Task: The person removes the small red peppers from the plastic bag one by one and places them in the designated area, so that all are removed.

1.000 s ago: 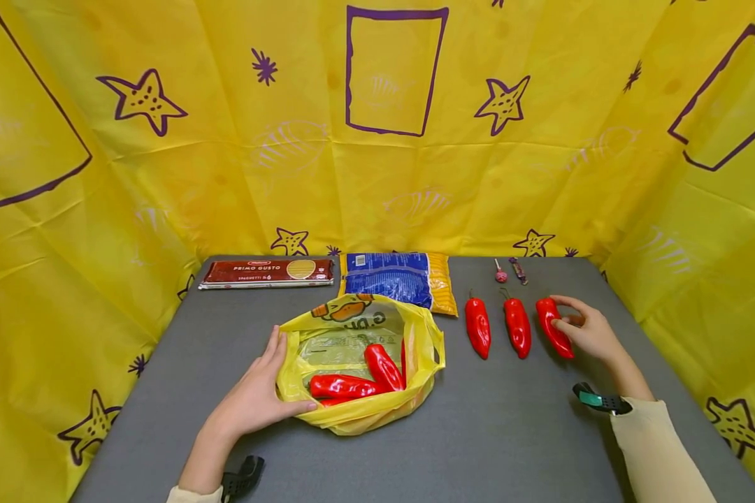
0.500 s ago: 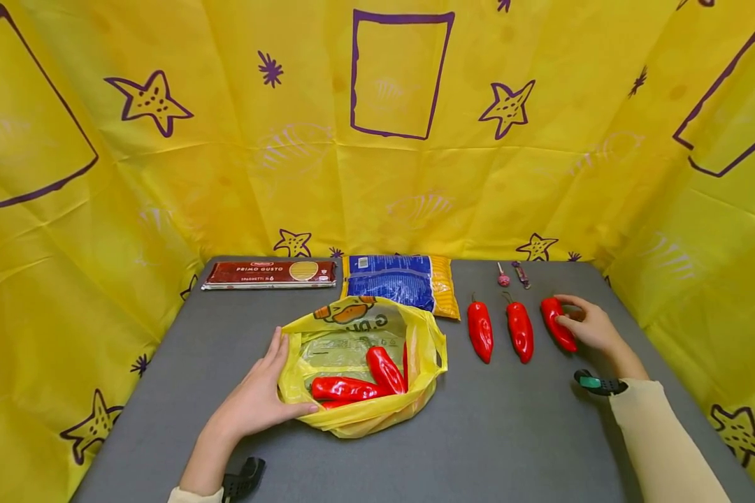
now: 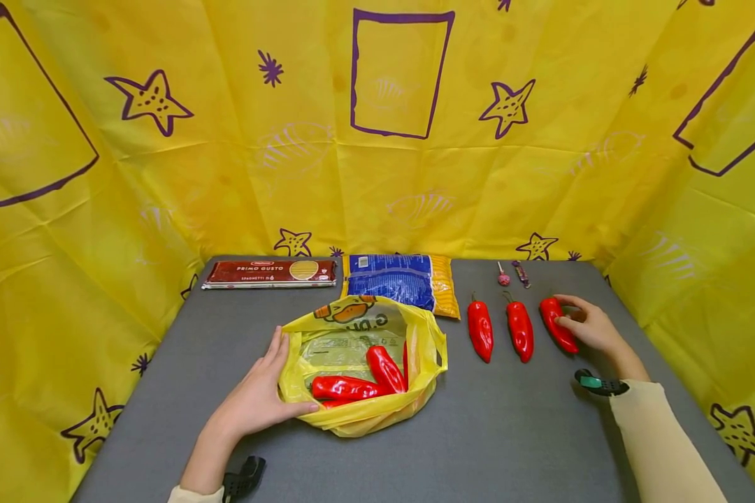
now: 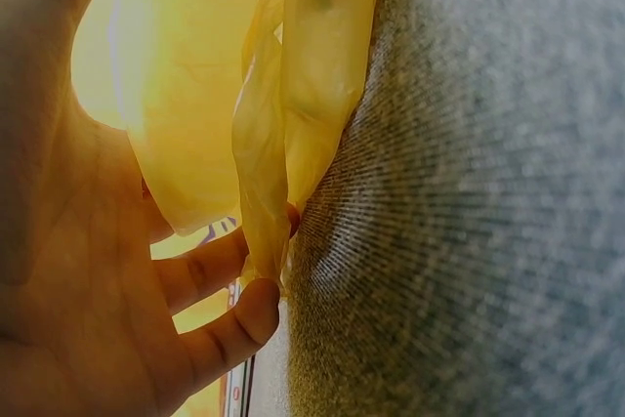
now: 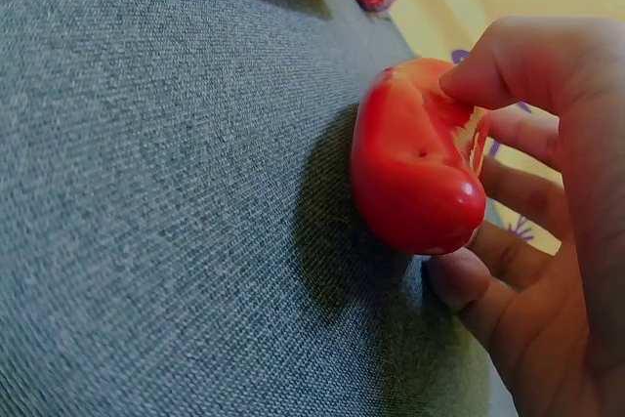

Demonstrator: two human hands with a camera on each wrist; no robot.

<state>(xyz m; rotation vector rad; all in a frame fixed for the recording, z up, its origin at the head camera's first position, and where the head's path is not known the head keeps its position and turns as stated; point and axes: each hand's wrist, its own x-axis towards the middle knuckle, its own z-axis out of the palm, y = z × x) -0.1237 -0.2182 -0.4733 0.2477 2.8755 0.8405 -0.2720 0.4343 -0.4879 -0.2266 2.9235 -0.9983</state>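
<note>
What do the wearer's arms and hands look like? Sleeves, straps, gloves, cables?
Left hand and right hand: no gloves. Left sleeve, right sleeve: plain cream. Left wrist device black; right wrist device black with a teal-green patch. No cables visible.

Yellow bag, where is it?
In the head view, the yellow bag sits in front of the blue packet, held on its left side by the left hand.

Right hand [image 3: 594,330] gripping a pepper [image 3: 558,336]; two loose peppers [image 3: 520,333], side by side, just left of this grip; lollipop [image 3: 503,279] and candy [image 3: 521,274] beyond it, slightly left; bag [image 3: 365,421] of bagged peppers [image 3: 347,388] farther left, held by the left hand [image 3: 261,391]; packet [image 3: 390,281] and spaghetti [image 3: 252,272] beyond, well left.
</note>
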